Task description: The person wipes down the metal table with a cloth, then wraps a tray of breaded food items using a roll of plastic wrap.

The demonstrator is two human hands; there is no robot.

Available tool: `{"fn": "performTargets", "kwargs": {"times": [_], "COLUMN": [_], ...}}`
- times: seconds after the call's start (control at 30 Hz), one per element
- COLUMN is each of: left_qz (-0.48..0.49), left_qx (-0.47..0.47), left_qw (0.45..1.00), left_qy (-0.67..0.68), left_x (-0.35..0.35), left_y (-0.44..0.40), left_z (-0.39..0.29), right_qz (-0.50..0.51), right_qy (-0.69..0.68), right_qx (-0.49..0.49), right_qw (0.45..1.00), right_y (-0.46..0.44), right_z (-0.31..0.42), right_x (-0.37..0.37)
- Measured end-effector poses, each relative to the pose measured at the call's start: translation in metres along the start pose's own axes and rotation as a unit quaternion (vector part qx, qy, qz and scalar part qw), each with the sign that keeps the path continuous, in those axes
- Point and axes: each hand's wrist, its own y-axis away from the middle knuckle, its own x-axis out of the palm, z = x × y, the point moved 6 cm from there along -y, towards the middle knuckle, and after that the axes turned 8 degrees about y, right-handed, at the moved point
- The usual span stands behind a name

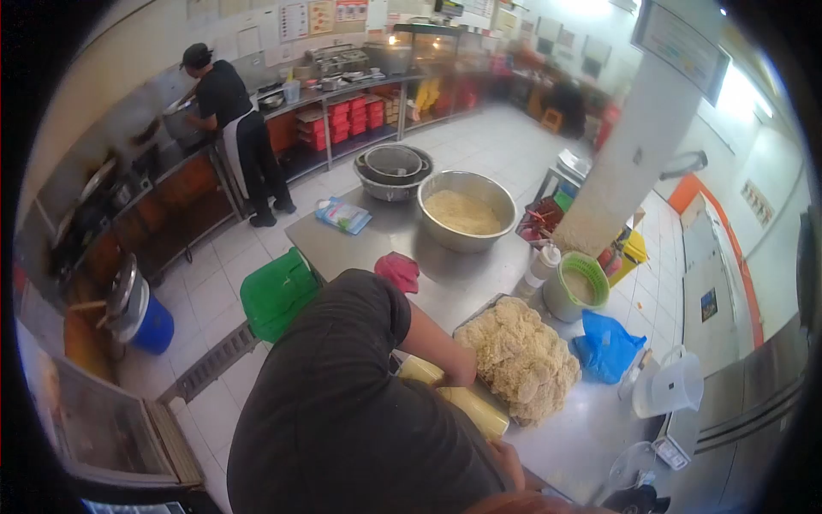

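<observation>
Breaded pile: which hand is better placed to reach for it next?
Probably left: the left hand appears close beside the breaded pile, while the right hand shows lower in view, seemingly farther from it.

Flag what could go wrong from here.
1. The heap is piled high; a bump from the arm beside it could send pieces tumbling.
2. The bottle is tall and stands close behind the heap; a knock might tip it.
3. The jug seems near the table edge and could get pushed off.
</observation>
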Motion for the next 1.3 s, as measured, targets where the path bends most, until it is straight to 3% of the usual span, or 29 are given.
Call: {"fn": "performTargets", "kwargs": {"times": [0.13, 0.17, 0.23, 0.27, 0.3, 0.33, 0.43, 0.5, 0.6, 0.67, 0.8, 0.87, 0.9, 0.97, 1.0, 1.1, 1.17, 1.23, 1.27, 1.3], "left_qz": [0.002, 0.004, -0.111, -0.108, -0.173, -0.235, -0.267, -0.247, -0.207, -0.174, -0.133, -0.012, -0.008, -0.042, -0.036, -0.101, -0.185, -0.239, -0.310, -0.380], "left_qx": [0.076, 0.079, 0.245, 0.249, 0.231, 0.210, 0.158, 0.138, 0.099, 0.047, 0.042, -0.012, -0.007, -0.021, -0.017, 0.029, 0.077, 0.107, 0.122, 0.137], "left_qw": [0.997, 0.997, 0.956, 0.956, 0.935, 0.902, 0.912, 0.934, 0.959, 0.971, 0.980, 0.997, 0.997, 0.982, 0.983, 0.957, 0.928, 0.908, 0.890, 0.867], "left_qy": [-0.023, -0.023, 0.114, 0.114, 0.205, 0.294, 0.269, 0.219, 0.168, 0.154, 0.143, 0.081, 0.075, 0.183, 0.180, 0.270, 0.315, 0.328, 0.311, 0.292], "left_x": [0.001, 0.013, 0.034, 0.035, 0.027, 0.018, 0.001, -0.014, -0.011, -0.001, -0.009, 0.006, 0.005, 0.000, -0.001, -0.005, 0.000, 0.003, 0.000, -0.003], "left_y": [0.004, -0.005, -0.031, -0.020, -0.003, 0.010, 0.034, 0.047, 0.048, 0.038, 0.055, 0.051, 0.058, 0.070, 0.071, 0.068, 0.045, 0.023, 0.014, 0.009], "left_z": [0.003, 0.014, 0.033, 0.032, 0.036, 0.042, 0.035, 0.022, 0.014, 0.020, 0.030, 0.061, 0.073, 0.093, 0.088, 0.061, 0.035, 0.009, -0.003, -0.011], "right_qz": [0.008, -0.010, -0.030, -0.006, 0.018, 0.019, 0.012, -0.012, 0.031, 0.017, 0.029, 0.022, 0.017, -0.073, -0.040, -0.107, -0.130, -0.266, -0.271, -0.242], "right_qy": [-0.012, -0.011, -0.015, -0.002, 0.011, 0.009, 0.014, -0.026, 0.000, -0.013, -0.025, -0.014, -0.020, -0.026, -0.030, 0.027, -0.012, 0.081, 0.084, -0.013], "right_qx": [0.041, 0.001, -0.035, 0.028, 0.091, 0.093, 0.117, 0.064, 0.133, 0.107, 0.147, 0.151, 0.154, 0.102, 0.153, 0.075, 0.046, -0.064, -0.066, -0.041], "right_qw": [0.999, 1.000, 0.999, 1.000, 0.996, 0.995, 0.993, 0.998, 0.991, 0.994, 0.988, 0.988, 0.988, 0.992, 0.987, 0.991, 0.990, 0.959, 0.957, 0.969], "right_y": [0.002, 0.003, 0.008, 0.011, 0.015, 0.020, 0.024, 0.028, 0.033, 0.033, 0.034, 0.037, 0.037, 0.038, 0.037, 0.027, 0.022, 0.024, 0.022, 0.018], "right_z": [-0.014, -0.019, -0.014, -0.010, -0.009, -0.006, -0.009, -0.020, 0.012, -0.010, 0.027, 0.019, 0.013, 0.009, 0.019, 0.028, 0.031, 0.061, 0.059, 0.048], "right_x": [0.008, 0.006, 0.003, -0.002, -0.005, -0.008, -0.010, -0.009, -0.019, -0.007, -0.022, -0.023, -0.023, -0.030, -0.038, -0.047, -0.043, -0.058, -0.056, -0.048]}}
